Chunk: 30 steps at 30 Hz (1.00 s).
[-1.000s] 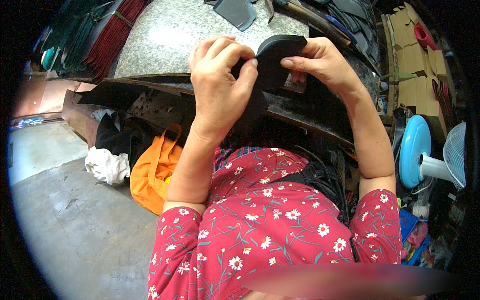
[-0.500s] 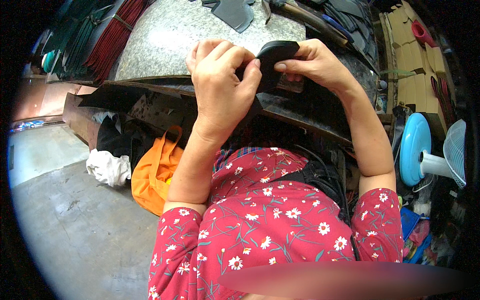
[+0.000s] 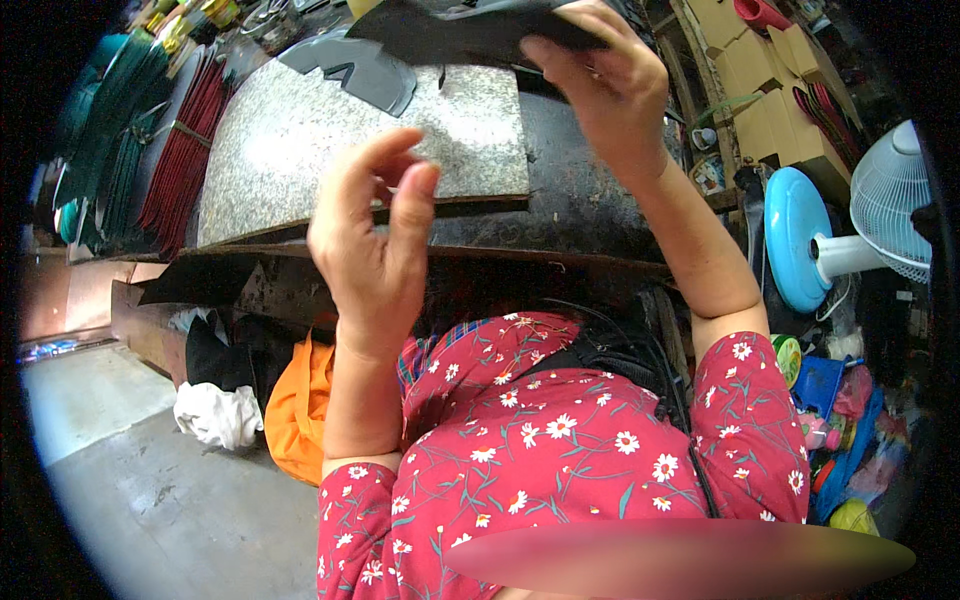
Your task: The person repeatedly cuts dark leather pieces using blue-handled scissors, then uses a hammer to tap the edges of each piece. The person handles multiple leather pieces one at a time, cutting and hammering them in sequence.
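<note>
A worker's right hand (image 3: 612, 98) pinches a black sheet (image 3: 460, 38) by its right end, apparently holding it clear of the speckled board's (image 3: 285, 160) far edge, near grey cutouts (image 3: 388, 85); the left hand (image 3: 367, 240), fingers loosely curled, hangs empty over the near edge.

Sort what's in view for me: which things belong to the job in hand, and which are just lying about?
In the job, apparently:
black flat piece, held by the right hand
speckled slab, near the empty left hand
grey cut pieces on the slab

Likely just lying about:
orange bag
white cloth
blue-and-white fan
</note>
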Available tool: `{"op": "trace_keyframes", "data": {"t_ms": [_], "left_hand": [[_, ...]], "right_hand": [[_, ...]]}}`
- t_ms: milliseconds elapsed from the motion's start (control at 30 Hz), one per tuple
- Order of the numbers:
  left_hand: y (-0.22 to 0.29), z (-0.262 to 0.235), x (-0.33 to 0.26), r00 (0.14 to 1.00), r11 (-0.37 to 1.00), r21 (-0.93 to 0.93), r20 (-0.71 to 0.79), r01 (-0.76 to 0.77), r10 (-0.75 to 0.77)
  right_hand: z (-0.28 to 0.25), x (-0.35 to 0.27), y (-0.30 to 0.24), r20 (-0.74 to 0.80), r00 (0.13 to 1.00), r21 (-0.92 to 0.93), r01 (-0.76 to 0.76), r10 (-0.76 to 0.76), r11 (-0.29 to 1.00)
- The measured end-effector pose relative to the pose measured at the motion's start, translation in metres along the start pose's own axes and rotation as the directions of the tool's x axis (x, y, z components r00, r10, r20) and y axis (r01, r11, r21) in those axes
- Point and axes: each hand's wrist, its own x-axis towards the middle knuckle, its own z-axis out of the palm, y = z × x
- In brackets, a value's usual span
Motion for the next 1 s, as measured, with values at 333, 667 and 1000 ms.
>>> {"op": "trace_keyframes", "data": {"t_ms": [333,667,1000], "left_hand": [[-0.021,0.03,-0.019,0.854,0.747,-0.428,0.364,0.508,-0.372],[-0.036,0.011,-0.019,0.994,0.992,0.071,0.007,0.108,-0.109],[-0.041,0.008,-0.016,0.999,0.999,0.004,-0.013,-0.035,0.035]], "right_hand": [[-0.04,-0.035,0.006,0.66,0.749,-0.284,0.316,-0.055,0.905],[-0.142,-0.053,0.103,0.397,0.703,-0.804,-0.043,0.59,0.593],[-0.157,-0.028,0.064,0.183,0.544,-0.097,-0.819,0.819,0.566]]}}
